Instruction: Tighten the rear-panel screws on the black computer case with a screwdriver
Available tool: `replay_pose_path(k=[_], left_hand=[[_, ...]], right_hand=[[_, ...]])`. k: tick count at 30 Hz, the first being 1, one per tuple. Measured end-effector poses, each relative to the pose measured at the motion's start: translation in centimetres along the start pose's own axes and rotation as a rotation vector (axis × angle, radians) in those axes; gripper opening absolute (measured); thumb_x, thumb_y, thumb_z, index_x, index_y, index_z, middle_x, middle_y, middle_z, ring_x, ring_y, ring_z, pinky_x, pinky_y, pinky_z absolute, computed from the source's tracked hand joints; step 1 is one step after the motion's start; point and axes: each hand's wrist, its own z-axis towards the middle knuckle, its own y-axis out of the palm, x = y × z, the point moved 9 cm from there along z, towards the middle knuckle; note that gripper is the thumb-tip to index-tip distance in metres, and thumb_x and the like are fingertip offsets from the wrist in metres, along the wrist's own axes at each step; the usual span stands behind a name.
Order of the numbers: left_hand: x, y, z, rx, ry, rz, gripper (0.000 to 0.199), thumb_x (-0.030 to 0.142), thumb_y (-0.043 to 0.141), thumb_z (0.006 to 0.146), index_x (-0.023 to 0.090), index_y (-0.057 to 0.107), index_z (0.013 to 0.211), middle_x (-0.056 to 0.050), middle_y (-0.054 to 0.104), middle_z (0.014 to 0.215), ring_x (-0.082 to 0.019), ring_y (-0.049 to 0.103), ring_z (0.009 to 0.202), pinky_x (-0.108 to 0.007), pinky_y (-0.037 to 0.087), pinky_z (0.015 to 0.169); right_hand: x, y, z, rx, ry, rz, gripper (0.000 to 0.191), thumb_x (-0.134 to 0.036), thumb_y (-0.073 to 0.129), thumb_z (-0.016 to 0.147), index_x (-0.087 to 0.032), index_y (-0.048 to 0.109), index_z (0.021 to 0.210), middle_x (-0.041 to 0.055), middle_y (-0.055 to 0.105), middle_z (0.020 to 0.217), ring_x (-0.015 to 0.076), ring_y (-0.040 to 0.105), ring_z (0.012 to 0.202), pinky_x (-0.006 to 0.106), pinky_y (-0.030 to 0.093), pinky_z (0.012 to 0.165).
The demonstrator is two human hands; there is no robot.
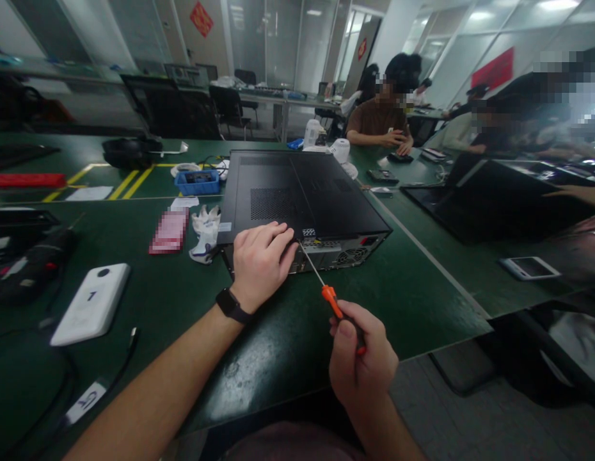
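Note:
A black computer case (278,186) lies flat on the green table, its rear panel (326,255) with a fan grille facing me. My left hand (263,259), with a dark watch on the wrist, rests on the near edge of the case. Its fingers are bent and close together near the screwdriver's tip; whether they pinch anything is hidden. My right hand (362,352) is closed around the handle of an orange and black screwdriver (330,296). The shaft points up and left, with its tip at the case's rear top edge beside my left fingertips.
Left of the case are a white glove (205,234), a pink packet (170,229) and a blue bin (198,182). A white power bank (92,304) and cables lie nearer. A phone (530,268) and laptop (484,198) are right. People sit beyond.

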Motion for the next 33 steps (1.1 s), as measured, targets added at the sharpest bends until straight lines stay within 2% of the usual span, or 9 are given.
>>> replay_pose_path(k=[2, 6, 9, 13, 17, 20, 26, 30, 33], left_hand=[[-0.1, 0.0, 0.0, -0.003, -0.005, -0.004, 0.019, 0.029, 0.066, 0.097, 0.025, 0.071, 0.114, -0.007, 0.077, 0.120, -0.027, 0.069, 0.117, -0.046, 0.045, 0.099], [-0.2, 0.1, -0.1, -0.009, -0.013, -0.019, 0.020, 0.029, 0.066, 0.097, 0.025, 0.071, 0.115, -0.007, 0.077, 0.121, -0.027, 0.069, 0.118, -0.047, 0.044, 0.099], [-0.3, 0.2, -0.1, -0.013, -0.023, -0.030, 0.020, 0.029, 0.067, 0.096, 0.025, 0.072, 0.115, -0.007, 0.076, 0.122, -0.028, 0.069, 0.119, -0.047, 0.044, 0.100], [-0.2, 0.1, 0.0, -0.016, -0.018, -0.018, 0.020, 0.029, 0.066, 0.096, 0.024, 0.071, 0.115, -0.007, 0.077, 0.121, -0.028, 0.069, 0.118, -0.047, 0.044, 0.100], [0.0, 0.0, 0.0, -0.006, -0.003, -0.001, 0.019, 0.030, 0.066, 0.097, 0.024, 0.071, 0.114, -0.007, 0.077, 0.121, -0.027, 0.069, 0.117, -0.046, 0.045, 0.099], [0.0, 0.0, 0.0, -0.001, 0.002, -0.003, 0.019, 0.030, 0.066, 0.097, 0.023, 0.071, 0.115, -0.007, 0.077, 0.121, -0.027, 0.069, 0.118, -0.046, 0.045, 0.099], [0.0, 0.0, 0.0, -0.009, -0.008, -0.006, 0.019, 0.030, 0.066, 0.097, 0.024, 0.071, 0.115, -0.007, 0.077, 0.121, -0.027, 0.069, 0.117, -0.047, 0.045, 0.099], [0.0, -0.1, 0.1, -0.001, -0.005, -0.002, 0.018, 0.030, 0.066, 0.097, 0.024, 0.071, 0.113, -0.007, 0.077, 0.120, -0.027, 0.070, 0.117, -0.047, 0.045, 0.098], [0.0, -0.1, 0.1, -0.006, -0.010, -0.007, 0.019, 0.030, 0.066, 0.096, 0.024, 0.071, 0.114, -0.007, 0.077, 0.120, -0.028, 0.070, 0.117, -0.047, 0.045, 0.098]], right_hand=[[0.1, 0.0, -0.1, -0.002, 0.018, -0.001, 0.031, -0.017, 0.054, 0.096, -0.019, 0.058, 0.127, 0.0077, 0.073, 0.101, 0.0187, 0.074, 0.081, 0.032, 0.063, 0.071], [-0.7, -0.2, 0.2, 0.034, -0.043, -0.042, 0.035, -0.018, 0.060, 0.090, -0.018, 0.058, 0.125, 0.0097, 0.071, 0.101, 0.0218, 0.074, 0.086, 0.035, 0.063, 0.071], [-0.7, -0.2, 0.3, 0.044, -0.043, -0.090, 0.029, -0.016, 0.059, 0.092, -0.019, 0.060, 0.121, 0.0077, 0.074, 0.098, 0.0199, 0.075, 0.080, 0.033, 0.063, 0.069], [0.2, 0.0, -0.1, 0.004, 0.029, -0.081, 0.025, -0.019, 0.054, 0.097, -0.020, 0.061, 0.121, 0.0052, 0.075, 0.093, 0.0162, 0.073, 0.068, 0.029, 0.061, 0.064], [0.0, 0.2, -0.1, -0.018, 0.040, -0.047, 0.031, -0.024, 0.055, 0.094, -0.018, 0.057, 0.125, 0.0078, 0.073, 0.099, 0.0191, 0.073, 0.077, 0.032, 0.061, 0.065], [-0.7, -0.1, 0.4, 0.027, -0.006, -0.043, 0.033, -0.020, 0.058, 0.090, -0.019, 0.055, 0.123, 0.0067, 0.070, 0.098, 0.0195, 0.072, 0.080, 0.033, 0.061, 0.068], [-0.3, -0.3, 0.0, 0.061, -0.004, -0.094, 0.026, -0.018, 0.059, 0.093, -0.021, 0.059, 0.119, 0.0059, 0.072, 0.096, 0.0190, 0.074, 0.079, 0.031, 0.061, 0.067], [0.7, -0.3, -0.7, 0.039, 0.070, -0.079, 0.028, -0.023, 0.056, 0.097, -0.020, 0.059, 0.125, 0.0068, 0.072, 0.097, 0.0179, 0.073, 0.074, 0.030, 0.059, 0.063], [0.4, -0.2, -0.4, 0.015, 0.049, -0.011, 0.036, -0.022, 0.054, 0.095, -0.018, 0.055, 0.131, 0.0091, 0.070, 0.103, 0.0184, 0.071, 0.077, 0.032, 0.060, 0.065]])
